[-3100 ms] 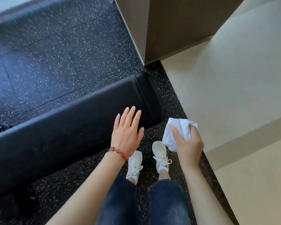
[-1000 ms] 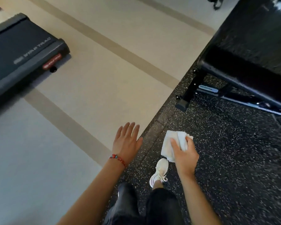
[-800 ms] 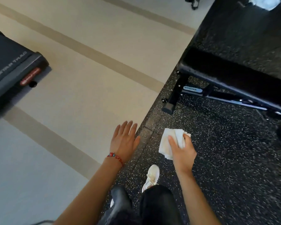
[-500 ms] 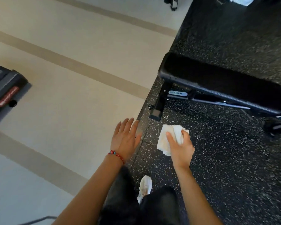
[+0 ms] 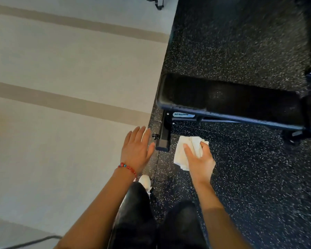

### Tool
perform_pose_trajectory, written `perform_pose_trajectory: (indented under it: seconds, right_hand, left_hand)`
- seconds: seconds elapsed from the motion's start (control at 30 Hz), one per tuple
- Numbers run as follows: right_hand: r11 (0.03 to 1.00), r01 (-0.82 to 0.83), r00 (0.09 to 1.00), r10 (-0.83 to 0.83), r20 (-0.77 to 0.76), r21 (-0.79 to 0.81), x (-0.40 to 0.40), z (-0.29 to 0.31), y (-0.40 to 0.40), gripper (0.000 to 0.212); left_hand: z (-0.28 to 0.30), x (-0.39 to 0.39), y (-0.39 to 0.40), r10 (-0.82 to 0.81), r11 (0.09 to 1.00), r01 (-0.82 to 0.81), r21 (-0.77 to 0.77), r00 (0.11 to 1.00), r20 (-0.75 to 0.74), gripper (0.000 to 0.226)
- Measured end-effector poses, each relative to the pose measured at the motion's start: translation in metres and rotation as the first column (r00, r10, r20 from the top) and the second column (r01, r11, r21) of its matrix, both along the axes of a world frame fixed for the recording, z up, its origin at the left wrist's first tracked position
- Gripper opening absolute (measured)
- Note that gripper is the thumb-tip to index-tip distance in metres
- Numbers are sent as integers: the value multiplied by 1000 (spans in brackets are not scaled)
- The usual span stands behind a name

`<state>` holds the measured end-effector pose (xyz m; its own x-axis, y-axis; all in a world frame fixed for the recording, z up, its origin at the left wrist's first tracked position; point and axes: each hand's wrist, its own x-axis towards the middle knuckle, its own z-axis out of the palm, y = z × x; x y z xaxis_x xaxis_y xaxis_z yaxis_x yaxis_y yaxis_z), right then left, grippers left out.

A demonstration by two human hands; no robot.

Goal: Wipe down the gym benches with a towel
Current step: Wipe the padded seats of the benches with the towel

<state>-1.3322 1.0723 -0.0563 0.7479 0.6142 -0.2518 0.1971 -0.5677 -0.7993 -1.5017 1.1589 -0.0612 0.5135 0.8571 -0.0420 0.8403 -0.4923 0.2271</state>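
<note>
One bench (image 5: 232, 99) in view, black pad, lying across the upper right over speckled rubber floor (image 5: 250, 177); its near foot (image 5: 163, 141) stands at the edge where rubber meets pale floor (image 5: 61, 141)

Right hand (image 5: 199, 159): grip closed on the towel (image 5: 183, 151), thumb across the top, fingers curled round the far edge. Towel is white, crumpled, held in the air below the bench pad and just right of the foot; not touching the surface

Left hand (image 5: 136, 150): fingers straight and spread, holding nothing, hovering above the floor seam. Red bead bracelet (image 5: 127, 168) on that wrist

Legs in dark trousers at the bottom; one white shoe (image 5: 145, 182) partly visible

Progress, as a judgement: for this bench the wipe has not begun, since towel and pad are apart. Faint dull mark mid-pad, cannot tell whether smear or glare. Whether other benches are already done cannot be told from this view

Left to do here: bring towel onto the near end of the pad, pass along the full length, sides after
</note>
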Motion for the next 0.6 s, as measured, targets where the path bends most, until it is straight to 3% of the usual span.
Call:
perform_pose_trajectory:
  seconds: [0.27, 0.6]
  right_hand:
    - [997, 62, 998, -63, 22, 36, 34, -8, 96, 57]
    - [1000, -21, 999, 21, 29, -13, 102, -72, 209, 46]
  left_hand:
    - [-13, 38, 104, -59, 998, 59, -15, 998, 7, 52]
    - [-70, 102, 208, -13, 998, 14, -57, 1000, 11, 51]
